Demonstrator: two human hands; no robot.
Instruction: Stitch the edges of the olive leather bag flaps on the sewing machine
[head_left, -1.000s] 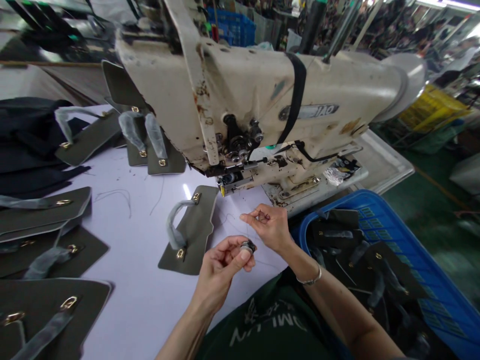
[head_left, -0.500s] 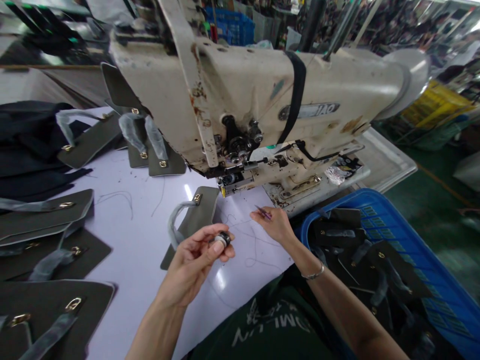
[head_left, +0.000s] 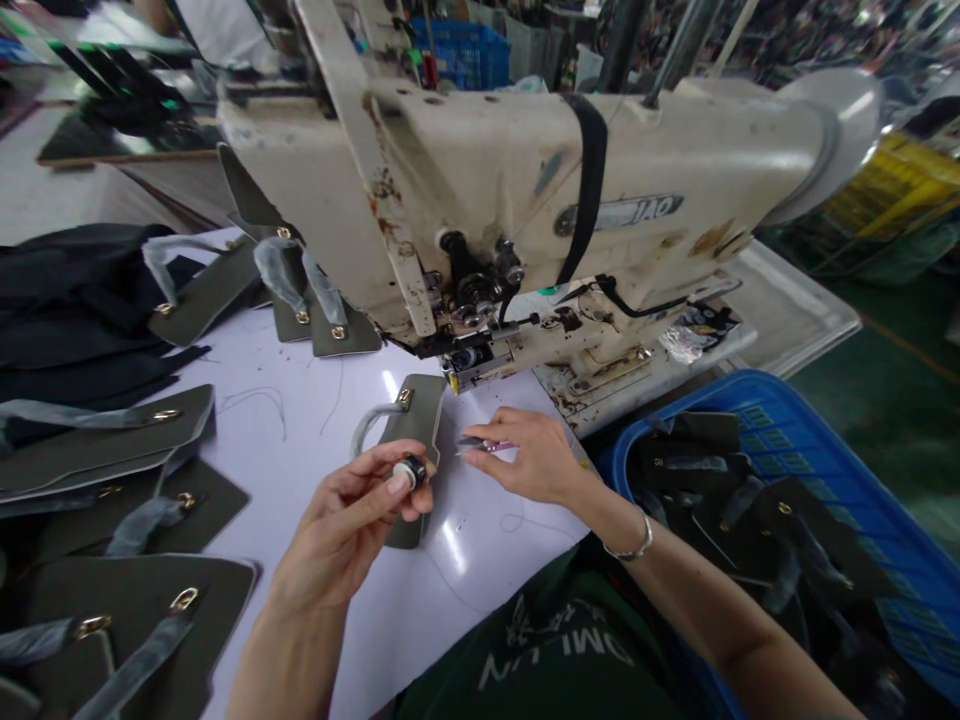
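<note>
My left hand (head_left: 352,515) pinches a small bobbin (head_left: 409,472), black and pale, between thumb and fingers above the white table. Purple-handled thread snips (head_left: 487,446) are in my right hand (head_left: 544,455), with the blades pointing left toward the bobbin, apart from it. Partly behind my left hand lies an olive bag panel (head_left: 420,420) with a wrapped handle and a gold ring. The sewing machine's needle area (head_left: 469,360) stands just beyond both hands. A loose thread (head_left: 529,520) curls on the table below my right hand.
More olive panels with wrapped handles (head_left: 135,600) lie on the left, near dark folded cloth (head_left: 75,290). At right, a blue plastic basket (head_left: 840,490) holds several panels. The sewing machine's body (head_left: 480,170) spans the far side.
My right hand has moved left and turned, bringing the snips closer to the bobbin. My left hand, still with the bobbin, has shifted slightly left. The view has also shifted slightly.
</note>
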